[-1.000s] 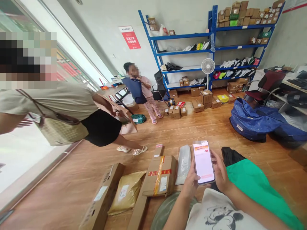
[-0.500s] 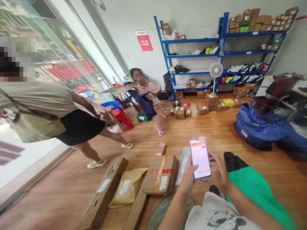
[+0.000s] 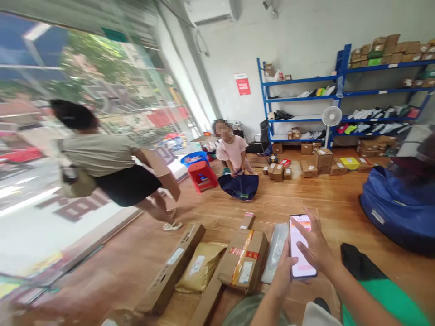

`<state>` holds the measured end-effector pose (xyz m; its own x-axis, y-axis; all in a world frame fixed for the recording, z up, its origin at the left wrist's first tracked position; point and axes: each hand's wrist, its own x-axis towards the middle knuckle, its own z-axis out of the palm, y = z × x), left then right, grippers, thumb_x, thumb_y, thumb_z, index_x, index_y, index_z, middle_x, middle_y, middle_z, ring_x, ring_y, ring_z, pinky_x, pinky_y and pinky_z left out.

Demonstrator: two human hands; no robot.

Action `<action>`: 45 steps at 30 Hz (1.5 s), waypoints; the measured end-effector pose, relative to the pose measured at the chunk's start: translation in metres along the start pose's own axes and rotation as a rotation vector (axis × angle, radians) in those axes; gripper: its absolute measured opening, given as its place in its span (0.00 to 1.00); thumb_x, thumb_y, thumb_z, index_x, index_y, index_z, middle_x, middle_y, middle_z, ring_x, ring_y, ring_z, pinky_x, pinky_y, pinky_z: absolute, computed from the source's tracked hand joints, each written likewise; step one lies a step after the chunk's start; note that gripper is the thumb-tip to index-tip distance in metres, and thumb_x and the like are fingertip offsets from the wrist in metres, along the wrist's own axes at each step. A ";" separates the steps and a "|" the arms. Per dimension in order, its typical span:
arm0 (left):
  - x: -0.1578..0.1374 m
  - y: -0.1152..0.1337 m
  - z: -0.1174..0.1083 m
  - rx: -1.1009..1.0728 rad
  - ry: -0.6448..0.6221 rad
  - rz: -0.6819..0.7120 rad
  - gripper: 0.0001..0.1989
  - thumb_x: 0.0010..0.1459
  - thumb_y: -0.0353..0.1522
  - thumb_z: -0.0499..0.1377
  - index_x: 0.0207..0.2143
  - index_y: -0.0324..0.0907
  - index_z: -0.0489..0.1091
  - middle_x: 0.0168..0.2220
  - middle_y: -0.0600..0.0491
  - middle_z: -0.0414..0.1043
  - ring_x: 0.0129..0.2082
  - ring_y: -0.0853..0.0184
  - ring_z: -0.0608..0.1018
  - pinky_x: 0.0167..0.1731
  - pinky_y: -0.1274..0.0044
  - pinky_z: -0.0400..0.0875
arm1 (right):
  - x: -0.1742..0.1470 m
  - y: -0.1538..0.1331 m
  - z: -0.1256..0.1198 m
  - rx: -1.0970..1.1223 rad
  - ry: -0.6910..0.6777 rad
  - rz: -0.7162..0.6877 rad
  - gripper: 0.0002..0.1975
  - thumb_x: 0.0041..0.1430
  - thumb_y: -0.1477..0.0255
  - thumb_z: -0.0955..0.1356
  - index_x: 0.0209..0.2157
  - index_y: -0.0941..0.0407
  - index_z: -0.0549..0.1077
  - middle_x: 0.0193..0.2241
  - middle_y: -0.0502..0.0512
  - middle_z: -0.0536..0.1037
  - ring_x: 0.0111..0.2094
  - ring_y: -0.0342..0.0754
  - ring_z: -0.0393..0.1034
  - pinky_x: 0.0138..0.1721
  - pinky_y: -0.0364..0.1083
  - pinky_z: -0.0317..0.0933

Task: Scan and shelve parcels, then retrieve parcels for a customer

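My left hand (image 3: 284, 265) is closed around the lower left side of a smartphone (image 3: 302, 253), whose screen is lit in white and orange. Over the right part of that screen hovers my right hand (image 3: 314, 242), fingers spread, one finger reaching across the upper half. Whether a fingertip touches the glass I cannot tell. Just left of the phone lies a grey plastic mailer (image 3: 275, 253) on the floor. Beside it are a taped cardboard box (image 3: 244, 262), a yellow padded parcel (image 3: 200, 267) and a long carton (image 3: 171, 269).
One person (image 3: 105, 154) walks at the left by the glass front, a flat carton under the arm. Another person (image 3: 231, 149) holds a dark blue bag (image 3: 239, 185) near a red stool (image 3: 202, 176). Blue shelves (image 3: 302, 118) with parcels line the wall; a large blue sack (image 3: 396, 213) lies right.
My right hand has moved from beside the phone to over its screen. The view has swung left. The person near the stool has lowered the blue bag to the floor.
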<state>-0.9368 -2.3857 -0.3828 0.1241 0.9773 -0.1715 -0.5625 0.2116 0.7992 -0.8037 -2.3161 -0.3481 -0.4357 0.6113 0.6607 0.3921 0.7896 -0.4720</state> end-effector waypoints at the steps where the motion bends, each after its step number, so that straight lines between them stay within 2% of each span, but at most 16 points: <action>1: -0.001 -0.003 -0.003 -0.018 0.000 0.031 0.50 0.41 0.38 0.65 0.69 0.53 0.54 0.64 0.45 0.64 0.50 0.46 0.77 0.41 0.59 0.77 | -0.003 0.000 0.004 0.025 0.005 0.006 0.29 0.71 0.51 0.54 0.70 0.40 0.51 0.73 0.56 0.37 0.70 0.71 0.39 0.61 0.73 0.53; 4: 0.001 -0.018 -0.015 -0.072 -0.009 0.161 0.47 0.37 0.35 0.64 0.65 0.47 0.62 0.61 0.44 0.67 0.57 0.43 0.72 0.51 0.57 0.70 | -0.021 0.011 0.025 0.123 0.061 0.060 0.32 0.70 0.52 0.56 0.71 0.43 0.45 0.73 0.58 0.39 0.71 0.71 0.36 0.61 0.77 0.47; 7: 0.009 -0.030 -0.031 -0.151 0.034 0.260 0.44 0.31 0.33 0.64 0.58 0.45 0.69 0.55 0.44 0.74 0.58 0.43 0.71 0.56 0.58 0.64 | -0.041 0.032 0.058 0.375 0.111 0.164 0.34 0.68 0.52 0.59 0.71 0.44 0.47 0.73 0.60 0.43 0.72 0.70 0.36 0.64 0.78 0.40; 10: 0.011 -0.030 -0.039 -0.243 0.113 0.334 0.39 0.29 0.33 0.66 0.51 0.47 0.73 0.49 0.45 0.78 0.57 0.44 0.73 0.59 0.59 0.60 | -0.057 0.046 0.090 0.792 0.174 0.504 0.36 0.63 0.46 0.63 0.67 0.46 0.56 0.69 0.64 0.57 0.67 0.70 0.53 0.60 0.75 0.54; 12: 0.008 -0.026 -0.041 -0.272 0.125 0.365 0.38 0.31 0.35 0.68 0.51 0.48 0.73 0.51 0.45 0.77 0.58 0.45 0.72 0.60 0.60 0.59 | -0.064 0.051 0.108 1.024 0.173 0.763 0.38 0.55 0.42 0.68 0.61 0.47 0.64 0.62 0.65 0.70 0.59 0.71 0.68 0.51 0.70 0.68; 14: 0.004 -0.023 -0.043 -0.274 0.112 0.373 0.39 0.33 0.38 0.68 0.54 0.48 0.71 0.54 0.45 0.75 0.58 0.45 0.72 0.60 0.59 0.59 | -0.071 0.052 0.120 1.211 0.117 0.913 0.37 0.47 0.40 0.72 0.53 0.48 0.72 0.52 0.64 0.79 0.50 0.70 0.76 0.44 0.66 0.74; 18: 0.006 -0.039 -0.054 -0.311 0.164 0.332 0.39 0.32 0.39 0.70 0.53 0.47 0.71 0.50 0.45 0.77 0.55 0.45 0.75 0.57 0.58 0.63 | -0.082 0.038 0.122 1.462 -0.025 1.064 0.34 0.52 0.37 0.65 0.48 0.47 0.78 0.45 0.60 0.84 0.46 0.68 0.79 0.46 0.67 0.73; 21: 0.012 -0.056 -0.055 -0.308 0.220 0.204 0.40 0.35 0.38 0.70 0.55 0.47 0.69 0.51 0.45 0.76 0.54 0.46 0.75 0.54 0.60 0.66 | -0.076 0.026 0.100 1.424 -0.015 1.187 0.32 0.50 0.37 0.67 0.40 0.49 0.81 0.40 0.60 0.85 0.45 0.68 0.79 0.45 0.67 0.73; 25: 0.034 -0.050 -0.039 -0.279 0.147 -0.001 0.47 0.43 0.40 0.68 0.66 0.52 0.55 0.53 0.45 0.74 0.45 0.50 0.79 0.40 0.64 0.74 | -0.035 0.042 0.071 1.457 -0.164 1.142 0.39 0.45 0.33 0.66 0.36 0.55 0.81 0.37 0.64 0.85 0.46 0.68 0.79 0.43 0.65 0.74; 28: 0.069 -0.032 -0.025 -0.218 0.070 -0.099 0.47 0.47 0.42 0.67 0.68 0.54 0.52 0.57 0.43 0.71 0.41 0.52 0.81 0.33 0.67 0.75 | -0.004 0.076 0.059 1.476 -0.157 1.133 0.40 0.47 0.33 0.65 0.38 0.56 0.81 0.34 0.63 0.85 0.41 0.65 0.81 0.42 0.63 0.74; 30: 0.100 -0.027 -0.016 -0.164 0.079 -0.125 0.44 0.49 0.44 0.66 0.67 0.53 0.56 0.58 0.44 0.71 0.43 0.52 0.80 0.34 0.68 0.75 | 0.012 0.104 0.055 1.485 -0.117 1.091 0.40 0.49 0.33 0.62 0.38 0.54 0.81 0.34 0.62 0.85 0.36 0.63 0.81 0.40 0.62 0.75; 33: 0.162 -0.036 -0.011 -0.099 0.111 -0.154 0.41 0.45 0.47 0.69 0.62 0.48 0.66 0.51 0.45 0.77 0.44 0.53 0.80 0.39 0.68 0.74 | 0.033 0.151 0.054 1.489 -0.058 1.009 0.38 0.56 0.37 0.57 0.35 0.53 0.82 0.31 0.61 0.85 0.33 0.62 0.81 0.37 0.60 0.75; 37: 0.251 -0.047 -0.012 0.062 0.119 -0.116 0.28 0.45 0.48 0.68 0.45 0.41 0.78 0.37 0.47 0.81 0.41 0.52 0.81 0.44 0.64 0.72 | 0.060 0.212 0.049 1.456 0.004 0.978 0.36 0.58 0.41 0.57 0.31 0.54 0.82 0.28 0.62 0.84 0.38 0.63 0.81 0.40 0.61 0.74; 40: 0.299 -0.042 -0.003 0.090 0.092 -0.117 0.20 0.46 0.39 0.67 0.43 0.45 0.79 0.36 0.52 0.81 0.42 0.51 0.81 0.46 0.62 0.71 | 0.083 0.251 0.036 1.433 0.033 0.997 0.38 0.57 0.39 0.57 0.34 0.55 0.82 0.30 0.63 0.85 0.40 0.63 0.81 0.42 0.60 0.73; 43: 0.326 -0.021 0.014 0.085 0.007 -0.131 0.35 0.39 0.24 0.63 0.53 0.53 0.75 0.41 0.57 0.81 0.48 0.52 0.79 0.48 0.63 0.71 | 0.109 0.280 0.024 1.442 0.019 1.039 0.40 0.59 0.38 0.54 0.37 0.56 0.82 0.34 0.63 0.85 0.40 0.63 0.81 0.42 0.60 0.74; 45: 0.336 0.001 0.018 0.068 -0.007 -0.149 0.39 0.36 0.20 0.61 0.53 0.54 0.75 0.41 0.57 0.80 0.50 0.51 0.78 0.48 0.64 0.71 | 0.126 0.291 0.026 1.320 -0.016 1.036 0.41 0.61 0.38 0.52 0.38 0.56 0.81 0.32 0.63 0.84 0.36 0.62 0.81 0.38 0.59 0.74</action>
<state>-0.8808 -2.0567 -0.4287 0.2082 0.9350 -0.2872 -0.4805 0.3535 0.8026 -0.7662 -2.0080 -0.4172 -0.4580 0.8604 -0.2236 -0.3991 -0.4238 -0.8131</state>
